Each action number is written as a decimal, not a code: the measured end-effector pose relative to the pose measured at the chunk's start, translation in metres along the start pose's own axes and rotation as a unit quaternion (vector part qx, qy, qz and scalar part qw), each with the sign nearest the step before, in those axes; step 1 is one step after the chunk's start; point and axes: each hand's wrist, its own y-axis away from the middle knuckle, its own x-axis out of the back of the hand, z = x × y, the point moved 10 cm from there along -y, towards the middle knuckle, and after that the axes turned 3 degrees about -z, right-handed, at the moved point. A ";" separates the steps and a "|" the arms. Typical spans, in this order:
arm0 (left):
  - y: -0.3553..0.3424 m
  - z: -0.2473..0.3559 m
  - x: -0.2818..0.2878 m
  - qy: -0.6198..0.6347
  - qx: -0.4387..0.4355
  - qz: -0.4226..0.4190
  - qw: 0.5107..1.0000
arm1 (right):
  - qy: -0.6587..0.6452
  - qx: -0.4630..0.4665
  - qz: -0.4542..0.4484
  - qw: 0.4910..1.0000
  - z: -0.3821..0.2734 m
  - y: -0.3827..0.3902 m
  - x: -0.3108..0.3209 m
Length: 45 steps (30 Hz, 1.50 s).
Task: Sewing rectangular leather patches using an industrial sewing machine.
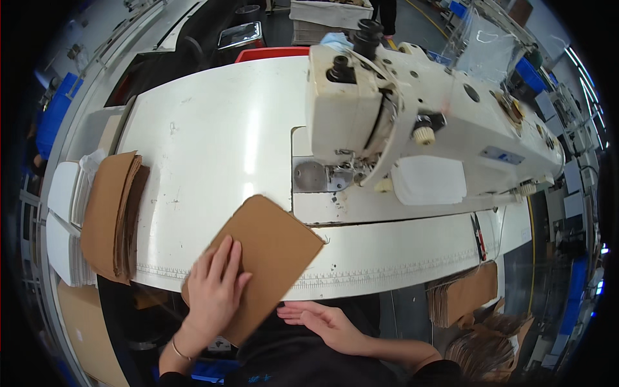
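A flat brown fabric panel [267, 238] with rounded corners lies aslant at the table's front edge, its lower part hanging over toward my lap. On top of it rests my left hand [218, 280], fingers stretched out and lying flat, thumb apart. My right hand [329, 326] is just off the panel's lower right side, fingers extended, nothing visible in it. Loose threads show at the panel's right corner. Beyond it stands a white sewing machine [354, 103], whose metal needle plate [311, 176] lies apart from the panel.
Brown panels [106, 216] are stacked at the table's left edge, beside white stacked pieces [64, 245]. Red-and-black thread snips [478, 237] lie at the right of the white table [193, 142]. More brown pieces [465, 293] sit below right. A red bin [271, 53] stands behind.
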 end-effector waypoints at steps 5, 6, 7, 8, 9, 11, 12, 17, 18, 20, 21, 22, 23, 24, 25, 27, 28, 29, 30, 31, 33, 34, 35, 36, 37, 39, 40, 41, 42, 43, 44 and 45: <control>0.023 0.070 -0.005 0.080 -0.028 -0.011 0.996 | 0.047 0.053 0.180 0.981 -0.009 0.022 0.026; 0.020 0.078 -0.003 0.126 -0.064 0.002 0.990 | 0.065 0.102 0.189 0.975 -0.025 0.029 0.028; 0.014 0.085 -0.004 0.173 -0.097 0.003 0.980 | 0.081 0.116 0.217 0.966 -0.036 0.040 0.036; 0.008 0.084 -0.006 0.212 -0.087 0.010 0.973 | 0.185 0.149 0.260 0.936 -0.057 0.059 0.046; 0.003 0.083 -0.006 0.231 -0.081 0.025 0.969 | 0.260 0.176 0.269 0.911 -0.076 0.083 0.055; -0.007 0.084 -0.005 0.226 -0.101 0.052 0.967 | 0.300 0.277 0.364 0.837 -0.115 0.161 0.084; -0.011 0.082 -0.009 0.247 -0.095 0.051 0.963 | 0.259 0.312 0.418 0.813 -0.124 0.205 0.107; -0.023 0.069 -0.031 0.309 -0.040 0.027 0.950 | 0.100 0.441 0.568 0.688 -0.119 0.383 0.237; -0.023 0.068 -0.035 0.304 -0.036 0.016 0.952 | 0.093 0.424 0.589 0.682 -0.105 0.398 0.264; -0.022 0.068 -0.039 0.258 -0.037 0.012 0.965 | 0.068 0.427 0.636 0.639 -0.074 0.428 0.314; -0.021 0.070 -0.039 0.251 -0.047 0.016 0.967 | 0.068 0.416 0.638 0.645 -0.060 0.431 0.338; -0.021 0.069 -0.040 0.255 -0.046 0.011 0.966 | 0.087 0.375 0.672 0.632 -0.043 0.436 0.361; -0.021 0.069 -0.041 0.258 -0.045 0.008 0.965 | 0.078 0.321 0.721 0.609 -0.022 0.444 0.382; -0.021 0.069 -0.041 0.257 -0.043 0.008 0.965 | 0.104 0.333 0.703 0.619 -0.016 0.442 0.394; -0.022 0.071 -0.041 0.239 -0.049 0.004 0.970 | 0.167 0.282 0.740 0.588 -0.009 0.446 0.401; -0.025 0.074 -0.039 0.216 -0.054 0.001 0.975 | 0.226 0.230 0.767 0.554 -0.003 0.443 0.403; -0.026 0.076 -0.038 0.211 -0.058 -0.002 0.976 | 0.263 0.177 0.813 0.489 -0.004 0.449 0.393; -0.026 0.080 -0.035 0.207 -0.070 0.004 0.976 | 0.290 0.129 0.845 0.429 -0.010 0.450 0.378; -0.027 0.078 -0.034 0.197 -0.052 -0.001 0.979 | 0.391 0.004 0.859 0.330 -0.028 0.442 0.355; -0.028 0.079 -0.033 0.219 -0.055 -0.007 0.974 | 0.460 -0.151 0.834 0.266 -0.042 0.429 0.337; -0.031 0.079 -0.026 0.267 -0.053 -0.006 0.962 | 0.577 -0.243 0.766 0.145 -0.091 0.392 0.283; -0.033 0.079 -0.018 0.265 -0.060 0.012 0.962 | 0.605 -0.159 0.760 0.178 -0.119 0.371 0.255; -0.036 0.080 -0.011 0.264 -0.074 0.026 0.961 | 0.596 0.003 0.755 0.275 -0.149 0.349 0.231; -0.043 0.075 -0.007 0.253 -0.061 0.034 0.965 | 0.609 0.127 0.705 0.340 -0.177 0.320 0.202; -0.050 0.081 -0.002 0.260 -0.102 0.028 0.960 | 0.578 0.215 0.666 0.419 -0.198 0.293 0.182; -0.066 0.087 0.004 0.260 -0.137 0.030 0.955 | 0.659 0.302 0.519 0.452 -0.238 0.218 0.134; -0.074 0.096 0.007 0.262 -0.175 0.040 0.948 | 0.711 0.350 0.415 0.447 -0.255 0.179 0.112; -0.080 0.104 0.009 0.264 -0.208 0.042 0.941 | 0.750 0.340 0.326 0.464 -0.265 0.140 0.104; -0.088 0.105 0.010 0.262 -0.205 0.052 0.942 | 0.765 0.362 0.276 0.456 -0.277 0.111 0.098; -0.094 0.112 0.012 0.259 -0.239 0.063 0.934 | 0.783 0.342 0.236 0.463 -0.283 0.082 0.100; -0.098 0.119 0.014 0.256 -0.271 0.069 0.925 | 0.782 0.357 0.226 0.458 -0.290 0.069 0.098; -0.103 0.119 0.014 0.253 -0.266 0.076 0.927 | 0.814 0.317 0.196 0.446 -0.287 0.046 0.103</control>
